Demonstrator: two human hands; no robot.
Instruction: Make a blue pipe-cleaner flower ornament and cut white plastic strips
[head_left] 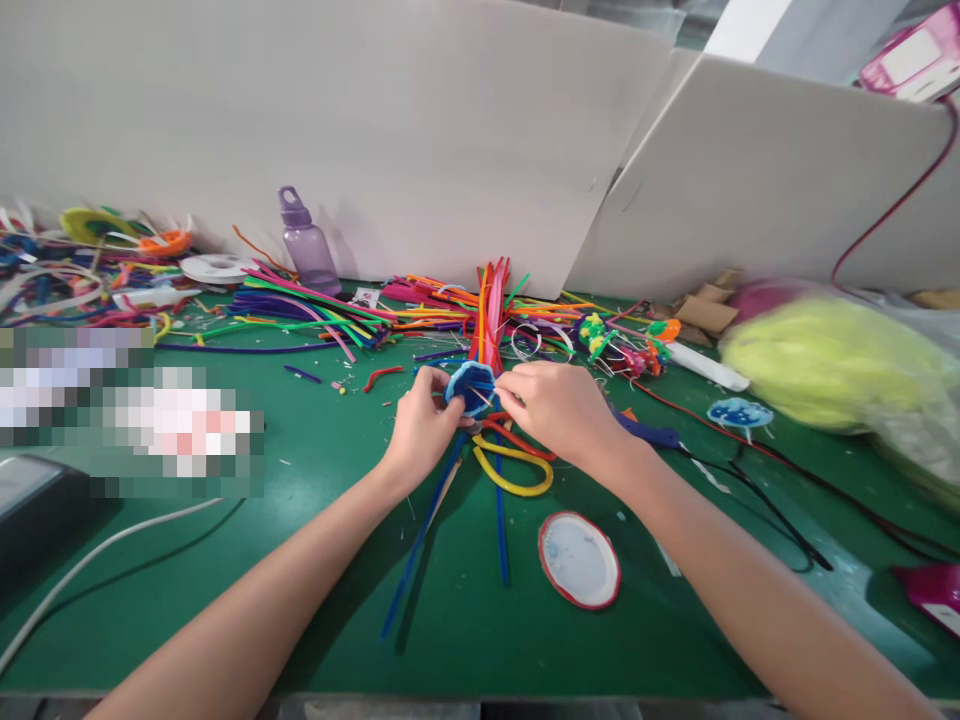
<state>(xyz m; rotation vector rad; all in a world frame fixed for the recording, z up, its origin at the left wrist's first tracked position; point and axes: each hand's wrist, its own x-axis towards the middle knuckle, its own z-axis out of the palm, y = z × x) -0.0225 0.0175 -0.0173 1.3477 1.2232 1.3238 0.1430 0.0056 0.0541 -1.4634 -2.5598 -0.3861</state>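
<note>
A small cup-shaped piece of fuzzy blue pipe cleaner (470, 388) with a lighter blue rim is pinched at its left side by my left hand (421, 425). My right hand (559, 405) has its fingers pressed together at the piece's right rim. What those fingers grip is too small to make out; a thin pale strip shows beside them inside the cup. Below the hands, long blue pipe cleaners (501, 530) extend toward me. A bent yellow pipe cleaner (517, 487) and a red one lie just under my right hand. Nearer me rests a white round lid (579, 562) with a red rim.
Bundles of coloured pipe cleaners (307, 315) line the back beside a purple bottle (309, 245). On the right are a blue-handled tool (649, 430), dark cables, a blue fuzzy piece (740, 413) and a bag of yellow-green material (840, 355). A white cable (112, 555) crosses the left.
</note>
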